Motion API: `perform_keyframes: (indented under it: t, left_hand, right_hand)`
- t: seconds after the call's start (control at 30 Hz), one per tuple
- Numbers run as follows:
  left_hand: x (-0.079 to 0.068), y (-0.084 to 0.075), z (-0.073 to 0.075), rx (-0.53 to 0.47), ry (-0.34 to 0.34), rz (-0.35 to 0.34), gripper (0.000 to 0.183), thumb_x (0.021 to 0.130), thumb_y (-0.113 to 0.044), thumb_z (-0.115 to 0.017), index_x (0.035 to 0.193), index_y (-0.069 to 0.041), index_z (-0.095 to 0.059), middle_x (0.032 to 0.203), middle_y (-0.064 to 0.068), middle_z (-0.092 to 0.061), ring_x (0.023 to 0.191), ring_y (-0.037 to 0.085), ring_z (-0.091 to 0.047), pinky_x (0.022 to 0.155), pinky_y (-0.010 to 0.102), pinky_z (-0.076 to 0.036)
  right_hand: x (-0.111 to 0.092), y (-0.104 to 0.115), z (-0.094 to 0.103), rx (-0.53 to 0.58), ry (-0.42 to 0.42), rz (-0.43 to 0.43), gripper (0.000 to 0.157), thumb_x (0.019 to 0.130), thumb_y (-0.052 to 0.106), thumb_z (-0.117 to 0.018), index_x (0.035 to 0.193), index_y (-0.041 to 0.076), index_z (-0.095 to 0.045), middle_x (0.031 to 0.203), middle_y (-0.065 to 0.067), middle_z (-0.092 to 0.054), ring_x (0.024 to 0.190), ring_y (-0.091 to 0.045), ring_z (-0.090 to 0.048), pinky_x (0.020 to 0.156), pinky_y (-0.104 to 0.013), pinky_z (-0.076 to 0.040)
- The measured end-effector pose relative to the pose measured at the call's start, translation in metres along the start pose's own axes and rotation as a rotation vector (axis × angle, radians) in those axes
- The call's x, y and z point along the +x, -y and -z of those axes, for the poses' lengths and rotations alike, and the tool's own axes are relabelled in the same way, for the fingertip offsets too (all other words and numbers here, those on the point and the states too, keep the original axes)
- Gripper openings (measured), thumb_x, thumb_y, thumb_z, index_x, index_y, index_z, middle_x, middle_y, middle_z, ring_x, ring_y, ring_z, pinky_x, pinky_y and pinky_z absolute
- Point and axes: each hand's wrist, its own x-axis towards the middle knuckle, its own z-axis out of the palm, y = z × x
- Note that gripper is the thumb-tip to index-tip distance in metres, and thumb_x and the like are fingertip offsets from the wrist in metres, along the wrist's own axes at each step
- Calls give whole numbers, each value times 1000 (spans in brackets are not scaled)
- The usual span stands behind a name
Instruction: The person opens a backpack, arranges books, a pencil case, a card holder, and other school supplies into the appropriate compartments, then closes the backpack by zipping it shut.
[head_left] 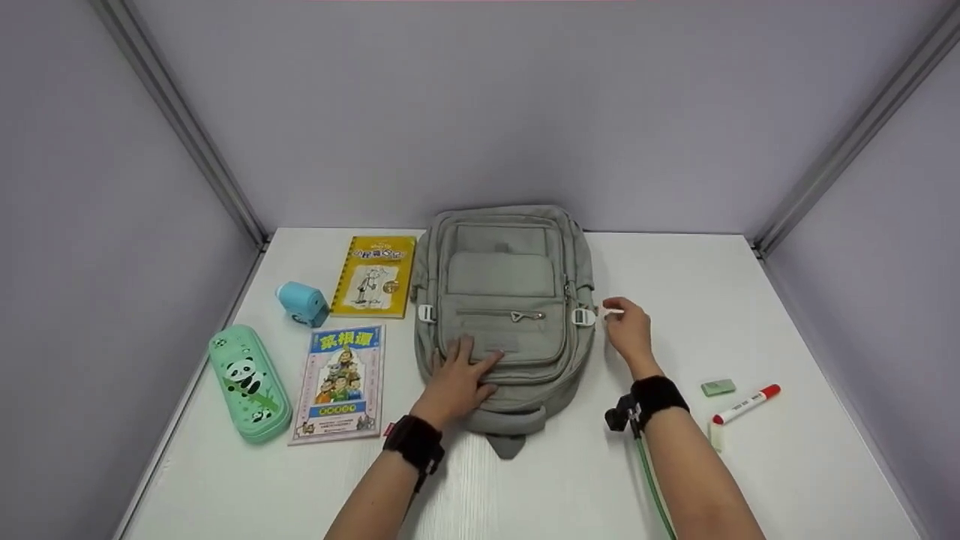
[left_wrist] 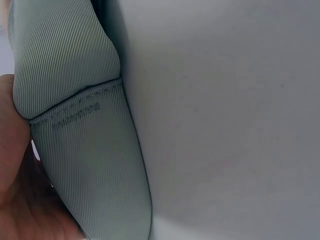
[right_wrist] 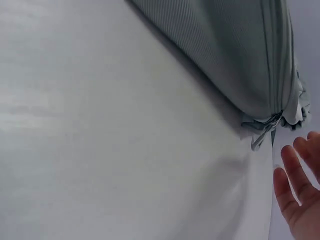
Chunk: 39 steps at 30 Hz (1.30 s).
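A grey-green backpack lies on its back on the white table, its carry handle toward the person. On the lower left of its front rests the left hand, fingers spread over the fabric. The left wrist view has part of that hand beside the ribbed cloth. Just off the bag's right side, near a white buckle, is the right hand, its fingers loosely bent. In the right wrist view the fingers stand apart from the bag's side, close to gathered cord.
To the left lie a yellow book, a pink-bordered book, a blue pencil sharpener and a green panda pencil case. At right are a red-capped marker, a green eraser and a pale small block. Walls enclose the table.
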Motion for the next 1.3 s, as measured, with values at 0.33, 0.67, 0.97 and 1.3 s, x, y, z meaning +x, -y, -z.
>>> perform_keyframes:
  t: [0.33,0.67,0.97,1.3]
  left_hand:
    - [-1,-5,-6,-71,15,4,52,100,-42,-54,148,-26,-45,154,26,-24,140,50,-21,101,73,-22]
    - [0,-4,-8,-45,-17,-26,51,101,-41,-51,149,-24,-44,152,29,-24,138,53,-23,94,72,-34]
    - [-2,-1,-5,-56,-2,-5,50,102,-41,-50,149,-25,-44,154,29,-22,139,53,-20,97,74,-28]
    - [-1,1,-5,-46,-6,9,48,102,-41,-51,148,-26,-46,154,28,-22,139,52,-20,98,75,-26]
  right_hand:
    - [13,-14,-2,-141,282,-28,60,92,-8,-41,151,-2,-32,149,-26,-37,128,-41,-44,105,-49,-35]
    - [12,-15,-10,-50,225,-52,51,89,-8,-44,140,-9,-45,119,-31,-58,111,-41,-54,95,-48,-41]
    - [14,-10,-19,-24,204,-109,37,95,0,-49,130,-11,-56,127,-30,-57,124,-42,-49,103,-49,-38]
    - [14,0,-28,9,136,-106,27,93,0,-48,115,-12,-59,106,-27,-62,101,-38,-57,90,-48,-43]
